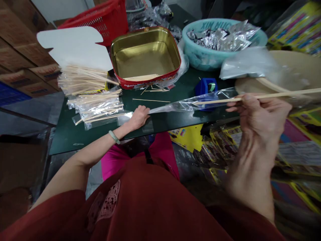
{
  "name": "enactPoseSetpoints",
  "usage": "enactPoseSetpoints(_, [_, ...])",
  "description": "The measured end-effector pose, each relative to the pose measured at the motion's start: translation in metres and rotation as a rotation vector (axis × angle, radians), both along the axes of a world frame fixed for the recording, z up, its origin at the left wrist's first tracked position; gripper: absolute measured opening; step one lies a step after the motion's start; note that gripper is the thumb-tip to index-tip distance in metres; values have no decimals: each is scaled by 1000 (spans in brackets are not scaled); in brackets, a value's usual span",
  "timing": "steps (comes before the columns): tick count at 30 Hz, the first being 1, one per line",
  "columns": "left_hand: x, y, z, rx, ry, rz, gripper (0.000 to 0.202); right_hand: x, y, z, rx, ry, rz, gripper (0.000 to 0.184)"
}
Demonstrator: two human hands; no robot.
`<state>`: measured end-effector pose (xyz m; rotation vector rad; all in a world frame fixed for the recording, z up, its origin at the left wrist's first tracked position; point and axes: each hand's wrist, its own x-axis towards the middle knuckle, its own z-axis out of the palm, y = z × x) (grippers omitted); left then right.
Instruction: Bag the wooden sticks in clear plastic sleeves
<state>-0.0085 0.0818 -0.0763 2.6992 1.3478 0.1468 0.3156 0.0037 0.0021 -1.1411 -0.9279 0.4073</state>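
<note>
My left hand (139, 117) is closed around the end of a long clear plastic bag (179, 105), just above the table's front edge. The bag stretches to the right toward my other hand. Pinched in my right hand (262, 112) are thin wooden sticks (220, 101), whose left ends lie inside the bag or against it; I cannot tell which. Left of my left hand, filled bags of sticks (99, 107) lie in a pile. One loose stick (150, 100) rests on the green table (163, 122), behind my left hand. How the bag's right end meets my right fingers is unclear.
A gold-lined tin (147, 50) holding some sticks stands at the back, beside a red basket (105, 20). To its right is a turquoise basin (203, 53) of silvery packets. A blue tape dispenser (206, 87) sits behind the bag. Yellow packages (187, 137) lie below the table.
</note>
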Motion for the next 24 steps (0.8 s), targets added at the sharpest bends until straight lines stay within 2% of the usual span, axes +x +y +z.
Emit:
enactPoseSetpoints(1, [-4,6,7,-18,26,45,27,-2,-6,4,-16,-15,61,26])
enactPoseSetpoints(3, [-13,16,27,-46,29,99,51,-16,-15,9,-77,-27,200,27])
enactPoseSetpoints(5, [-18,18,52,-108,-116,51,70,-38,-20,9,-151,-17,329,29])
enactPoseSetpoints(8, [-9,1,83,-362,-507,-75,57,-71,-18,5,-196,-8,485,28])
enactPoseSetpoints(10, [3,-19,93,-594,-624,-112,45,-90,-15,2,-195,-56,567,25])
enactPoseSetpoints(13, [16,-44,90,-957,-746,-113,26,-107,-9,-3,-233,-181,646,22])
enactPoseSetpoints(15, [18,-54,83,-1079,-871,-42,18,-111,-4,-6,-236,-221,600,20])
enactPoseSetpoints(18, [14,-62,76,-1139,-953,26,13,-107,2,-9,-115,-190,350,41])
enactPoseSetpoints(20, [13,-64,75,-1176,-966,34,14,-106,3,-9,-41,-182,212,40])
enactPoseSetpoints(22, [15,-64,76,-1199,-989,42,18,-111,-1,-9,-32,-244,178,27])
enactPoseSetpoints(24, [18,-62,75,-1175,-1047,41,23,-122,-10,-13,-48,-379,254,24])
